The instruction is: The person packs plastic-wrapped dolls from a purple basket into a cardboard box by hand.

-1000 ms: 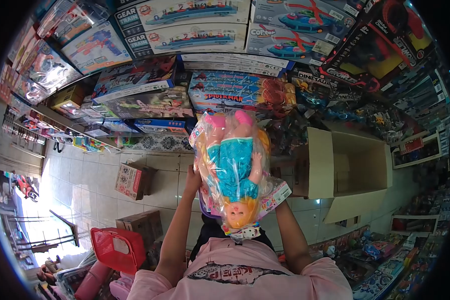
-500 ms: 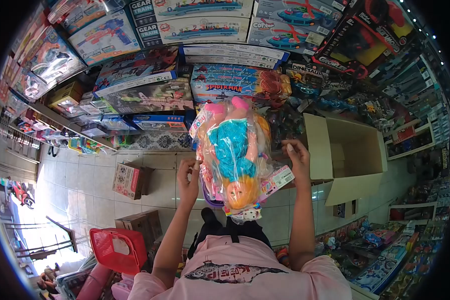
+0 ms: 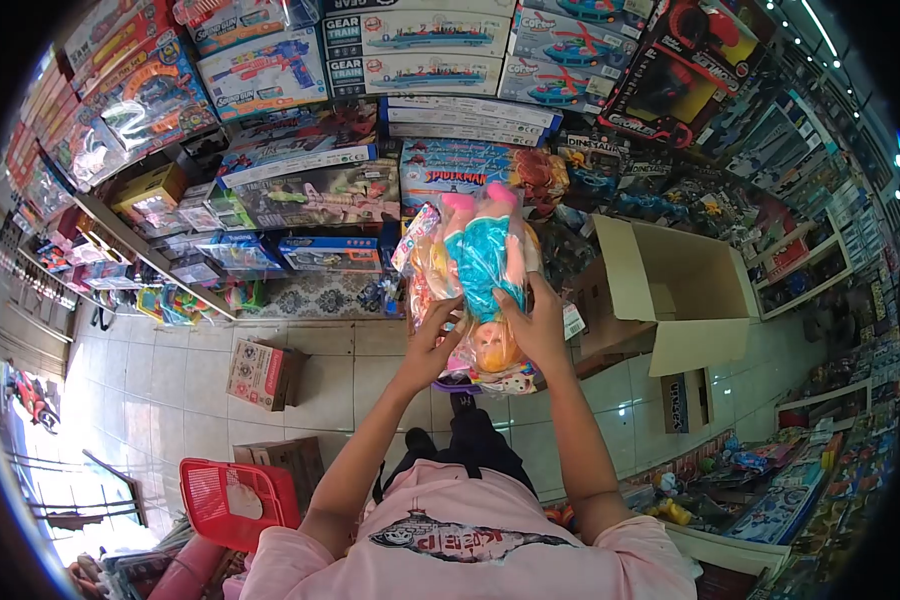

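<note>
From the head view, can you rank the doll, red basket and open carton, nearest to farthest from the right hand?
1. Doll: right at the right hand.
2. Open carton: off to that hand's right.
3. Red basket: far off, lower left.

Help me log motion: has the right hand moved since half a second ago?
Yes: the right hand moved left, away from the open cardboard box, over the bagged doll.
</note>
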The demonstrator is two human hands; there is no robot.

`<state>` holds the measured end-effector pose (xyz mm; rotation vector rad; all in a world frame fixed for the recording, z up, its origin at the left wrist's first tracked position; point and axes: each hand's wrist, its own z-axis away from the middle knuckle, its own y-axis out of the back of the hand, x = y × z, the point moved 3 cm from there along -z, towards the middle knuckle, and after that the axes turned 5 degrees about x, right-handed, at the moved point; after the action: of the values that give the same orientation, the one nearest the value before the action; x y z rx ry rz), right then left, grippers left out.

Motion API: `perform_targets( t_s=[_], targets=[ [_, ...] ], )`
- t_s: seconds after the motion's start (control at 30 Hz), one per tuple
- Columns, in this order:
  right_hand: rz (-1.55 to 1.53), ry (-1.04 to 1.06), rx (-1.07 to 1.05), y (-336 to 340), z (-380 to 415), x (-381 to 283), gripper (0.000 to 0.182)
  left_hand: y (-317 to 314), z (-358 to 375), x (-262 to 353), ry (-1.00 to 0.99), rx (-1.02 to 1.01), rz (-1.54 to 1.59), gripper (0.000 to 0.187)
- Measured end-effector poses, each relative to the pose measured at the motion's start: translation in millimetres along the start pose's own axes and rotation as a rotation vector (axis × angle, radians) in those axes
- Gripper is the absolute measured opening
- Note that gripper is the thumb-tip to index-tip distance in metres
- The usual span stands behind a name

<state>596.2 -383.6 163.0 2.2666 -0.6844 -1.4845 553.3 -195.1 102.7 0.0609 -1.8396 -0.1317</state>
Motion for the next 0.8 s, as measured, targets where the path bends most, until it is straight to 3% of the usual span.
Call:
perform_targets(
  t_s=[0.07, 0.2, 0.27, 0.33, 0.4, 0.47, 0.53, 0.6, 0.7, 0.8],
  targets=[
    [-0.091, 0.052, 0.043, 6.2, 4.7, -12.8, 0.038, 2.6, 2.6, -2.3, 0.136, -0.079, 0.165, 0.05],
    [-0.266, 0.108, 0.074, 19.2, 24.1, -51.2, 0.034, 16.4, 16.3, -7.0, 0.185, -0.135, 0.31, 0.061],
    [-0.262, 0.126, 0.066, 20.4, 36.9, -62.4, 0.032, 25.2, 27.7, -9.5, 0.14, -0.02, 0.5, 0.07],
    [-0.24, 0.002, -0.174, 13.3, 48.8, -79.9, 0.03, 34.4, 37.3, -16.0, 0.054, 0.032, 0.559, 0.07],
    [-0.265, 0.031, -0.254, 6.2, 50.2, -86.6, 0.031, 44.1, 46.8, -19.5, 0.248, 0.215, 0.656, 0.062],
    [-0.182, 0.288, -0.236, -8.4, 50.2, -76.1, 0.034, 46.4, 50.0, -6.7, 0.24, 0.336, 0.782, 0.055],
    [-0.062, 0.249, -0.21, -6.4, 44.2, -69.8, 0.044, 55.1, 60.9, -11.5, 0.272, 0.369, 0.654, 0.052],
    [0.324, 0.268, 0.125, 4.7, 33.0, -67.3, 0.057, 59.5, 73.5, -18.2, 0.296, 0.374, 0.591, 0.052],
    [0.601, 0.084, 0.086, -2.9, 25.3, -31.1, 0.093, 62.3, 91.2, -32.6, 0.333, 0.365, 0.472, 0.052],
    [0.662, -0.094, 0.033, -13.7, 25.9, -5.3, 0.095, 59.4, 99.7, -36.3, 0.343, 0.386, 0.478, 0.052]
  ],
)
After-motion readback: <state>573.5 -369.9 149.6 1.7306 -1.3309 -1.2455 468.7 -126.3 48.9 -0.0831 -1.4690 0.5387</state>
